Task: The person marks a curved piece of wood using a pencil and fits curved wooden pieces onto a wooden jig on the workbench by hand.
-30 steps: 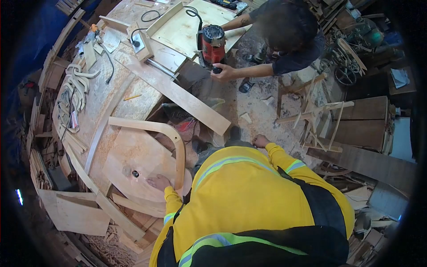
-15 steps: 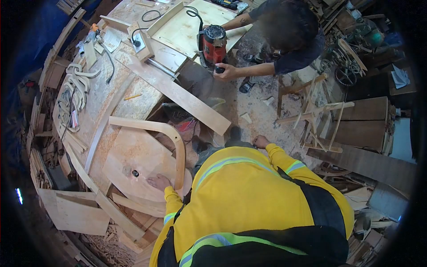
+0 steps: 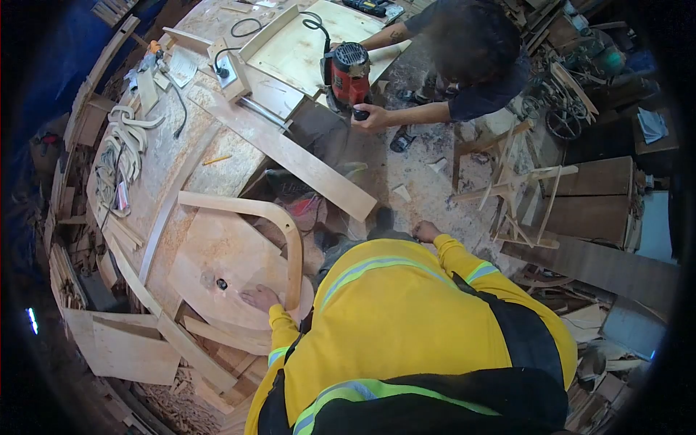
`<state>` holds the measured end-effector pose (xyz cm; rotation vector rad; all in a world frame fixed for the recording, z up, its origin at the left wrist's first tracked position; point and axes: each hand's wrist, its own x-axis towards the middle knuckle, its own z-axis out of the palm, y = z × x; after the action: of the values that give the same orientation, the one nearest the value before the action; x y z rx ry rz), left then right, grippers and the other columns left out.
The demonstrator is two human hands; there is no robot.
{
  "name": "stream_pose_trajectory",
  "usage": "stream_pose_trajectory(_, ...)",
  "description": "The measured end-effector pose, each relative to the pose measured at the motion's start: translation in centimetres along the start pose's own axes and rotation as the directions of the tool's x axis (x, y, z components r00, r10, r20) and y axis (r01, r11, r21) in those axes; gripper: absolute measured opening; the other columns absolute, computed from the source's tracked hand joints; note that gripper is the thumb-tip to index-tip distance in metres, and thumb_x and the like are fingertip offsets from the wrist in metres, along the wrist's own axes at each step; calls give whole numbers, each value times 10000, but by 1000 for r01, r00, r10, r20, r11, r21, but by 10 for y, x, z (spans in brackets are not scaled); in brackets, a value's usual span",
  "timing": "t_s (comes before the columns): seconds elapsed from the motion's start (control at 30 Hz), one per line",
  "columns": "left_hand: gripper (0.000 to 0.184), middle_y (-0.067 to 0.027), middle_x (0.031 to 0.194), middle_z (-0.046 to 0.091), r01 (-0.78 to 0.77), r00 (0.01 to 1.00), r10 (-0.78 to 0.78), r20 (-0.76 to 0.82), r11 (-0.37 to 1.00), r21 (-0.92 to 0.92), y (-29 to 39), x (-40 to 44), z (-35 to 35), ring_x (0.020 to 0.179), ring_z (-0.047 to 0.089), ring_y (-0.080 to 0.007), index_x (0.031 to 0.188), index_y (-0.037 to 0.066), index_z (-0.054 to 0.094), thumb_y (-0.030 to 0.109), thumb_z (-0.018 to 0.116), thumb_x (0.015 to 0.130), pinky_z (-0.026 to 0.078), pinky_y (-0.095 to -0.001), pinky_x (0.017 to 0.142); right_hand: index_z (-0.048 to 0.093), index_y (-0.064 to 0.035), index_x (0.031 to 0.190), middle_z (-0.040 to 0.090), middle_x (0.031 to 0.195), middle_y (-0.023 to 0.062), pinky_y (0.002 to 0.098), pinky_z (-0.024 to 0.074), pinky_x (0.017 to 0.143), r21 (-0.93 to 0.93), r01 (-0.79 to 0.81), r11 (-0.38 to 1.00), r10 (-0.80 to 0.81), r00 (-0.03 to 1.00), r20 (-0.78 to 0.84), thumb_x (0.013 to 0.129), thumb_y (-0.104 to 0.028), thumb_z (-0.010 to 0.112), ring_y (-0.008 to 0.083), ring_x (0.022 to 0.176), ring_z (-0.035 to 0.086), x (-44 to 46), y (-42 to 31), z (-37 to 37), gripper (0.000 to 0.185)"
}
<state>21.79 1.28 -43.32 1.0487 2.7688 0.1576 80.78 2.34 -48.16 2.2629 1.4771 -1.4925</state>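
Observation:
My left hand [image 3: 261,298] lies flat, fingers stretched out, on a pale wooden panel [image 3: 210,250] with a small dark hole [image 3: 222,283] near its middle. Close by that hand, a bent wooden strip [image 3: 293,250] curves over the panel's right side. My right hand [image 3: 426,231] hangs low beside my body, above the dusty floor, and its fingers are too small and hidden to make out. Across from me, a co-worker grips a red and black router [image 3: 349,76] with both hands at the edge of a framed wooden panel [image 3: 308,43].
A long board [image 3: 290,152] juts off the bench toward me. On the bench lie a pencil [image 3: 217,159], a power cord [image 3: 180,116] and a pile of curved wooden pieces [image 3: 127,148]. To the right stands a wooden frame [image 3: 518,185], beside a wheeled machine [image 3: 564,123].
The view has shifted very slightly. The co-worker's hand on the router's knob is a little further right; my own hands stay where they were.

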Motion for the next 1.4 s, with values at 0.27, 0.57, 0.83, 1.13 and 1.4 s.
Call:
stream_pose_trajectory(0.27, 714, -293, 1527, 165, 10, 1000, -10, 4, 1000, 6, 2, -2, -2, 1424, 184, -382, 1431, -148, 184, 297, 411, 921, 146, -427, 1182, 705, -49, 790, 703, 765, 119, 360, 541, 701, -11, -26, 1000, 26, 1000, 16, 771, -236, 637, 228, 697, 680, 0, -2, 0, 200)
stream_pose_trajectory(0.57, 712, -285, 1529, 171, 34, 999, -36, 41, 999, 31, 6, -3, -7, 1428, 180, -376, 1439, -137, 181, 314, 389, 929, 144, -414, 1182, 704, -56, 790, 701, 759, 113, 361, 534, 701, -13, -51, 999, 51, 997, 49, 805, -274, 634, 230, 695, 674, -7, -11, -6, 229)
stream_pose_trajectory(0.83, 708, -295, 1524, 174, 38, 998, -39, 41, 999, 29, 4, -2, -4, 1424, 189, -381, 1432, -149, 182, 294, 402, 925, 152, -417, 1178, 698, -51, 776, 702, 770, 108, 371, 530, 708, -28, -25, 999, 27, 997, 72, 803, -276, 639, 238, 714, 671, -5, -7, -4, 235)
stream_pose_trajectory(1.13, 727, -285, 1538, 139, -4, 1000, 4, -13, 1000, -21, -8, 2, 10, 1428, 168, -391, 1434, -148, 177, 327, 405, 933, 152, -436, 1173, 716, -55, 788, 701, 759, 117, 363, 531, 685, -65, -3, 998, 8, 998, 69, 801, -275, 646, 226, 679, 669, -8, -10, -9, 231)
stream_pose_trajectory(1.4, 714, -309, 1519, 169, -17, 999, 16, -33, 1000, -14, -7, 2, 10, 1420, 184, -401, 1423, -159, 188, 310, 406, 931, 150, -437, 1174, 710, -43, 796, 695, 730, 97, 343, 527, 641, -49, 8, 999, -4, 997, 81, 821, -275, 647, 192, 619, 648, -6, -10, -11, 241)
